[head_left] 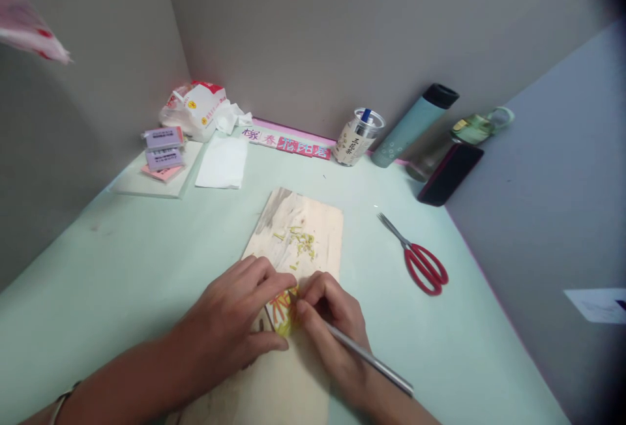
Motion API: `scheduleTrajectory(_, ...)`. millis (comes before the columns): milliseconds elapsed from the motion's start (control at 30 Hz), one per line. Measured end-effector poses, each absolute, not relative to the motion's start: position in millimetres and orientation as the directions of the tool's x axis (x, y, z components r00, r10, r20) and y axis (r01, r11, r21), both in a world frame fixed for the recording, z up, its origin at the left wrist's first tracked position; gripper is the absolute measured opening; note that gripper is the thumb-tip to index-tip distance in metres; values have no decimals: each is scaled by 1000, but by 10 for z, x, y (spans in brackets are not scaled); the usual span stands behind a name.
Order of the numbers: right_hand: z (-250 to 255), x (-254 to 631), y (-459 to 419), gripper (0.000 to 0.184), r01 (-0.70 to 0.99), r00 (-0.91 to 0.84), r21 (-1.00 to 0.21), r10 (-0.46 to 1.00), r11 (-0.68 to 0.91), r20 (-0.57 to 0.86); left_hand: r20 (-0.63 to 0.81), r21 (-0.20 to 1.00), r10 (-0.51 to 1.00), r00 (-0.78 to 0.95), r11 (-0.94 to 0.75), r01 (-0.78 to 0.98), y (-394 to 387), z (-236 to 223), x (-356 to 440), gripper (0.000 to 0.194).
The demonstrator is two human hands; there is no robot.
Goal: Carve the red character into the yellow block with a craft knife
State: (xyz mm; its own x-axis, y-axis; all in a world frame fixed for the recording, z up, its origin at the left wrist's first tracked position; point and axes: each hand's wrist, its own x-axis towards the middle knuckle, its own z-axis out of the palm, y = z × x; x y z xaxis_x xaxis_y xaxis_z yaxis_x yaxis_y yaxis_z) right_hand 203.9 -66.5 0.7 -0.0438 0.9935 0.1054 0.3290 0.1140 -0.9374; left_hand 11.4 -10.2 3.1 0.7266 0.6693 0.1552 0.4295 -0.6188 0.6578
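On a wooden board (320, 229), my left hand (235, 314) grips a small flat block (280, 311) between thumb and index finger. The block's top is white with orange and yellow marks, like a rubber stamp block. In a pen-like grip, my right hand (332, 321) holds a craft knife (372, 361) with a slim silver handle. Its dark pointed tip touches or hovers just over the block's upper part; I cannot tell which. Part of the block is hidden by my fingers. Yellow-green shavings (303, 242) lie on the board beyond my hands.
Red-handled scissors (425, 268) lie to the right. A labelled clear jar (357, 138), a teal bottle (411, 128), a green-lidded bottle (440, 151) and a phone (450, 174) stand behind. Wrapped blocks (163, 151), white paper (222, 161) and a plastic bag (195, 109) occupy the back left.
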Motion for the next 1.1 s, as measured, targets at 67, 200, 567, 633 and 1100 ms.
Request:
scheduleTrajectory(67, 47, 2038, -660, 21, 287, -9, -956, 998, 60, 60, 169, 654, 689, 705, -613, 442, -111, 13, 113, 71)
scheduleTrajectory(200, 99, 2030, -646, 21, 286, 11, -958, 1000, 25, 29, 175, 644, 709, 683, -607, 465, -121, -18, 111, 79)
scheduleTrajectory(567, -45, 1978, -665, 20, 598, -172, -660, 876, 456, 450, 180, 631, 726, 663, -602, 489, -134, -39, 118, 72)
scheduleTrajectory(633, -56, 1966, -659, 21, 652, -281, -484, 779, 584, 560, 179, 634, 732, 658, -597, 492, -140, -49, 121, 66)
scheduleTrajectory(1100, 60, 1960, -717, 35, 742, -425, -282, 752, 608, 504, 223, 664, 766, 603, -572, 481, -158, -49, 153, 58)
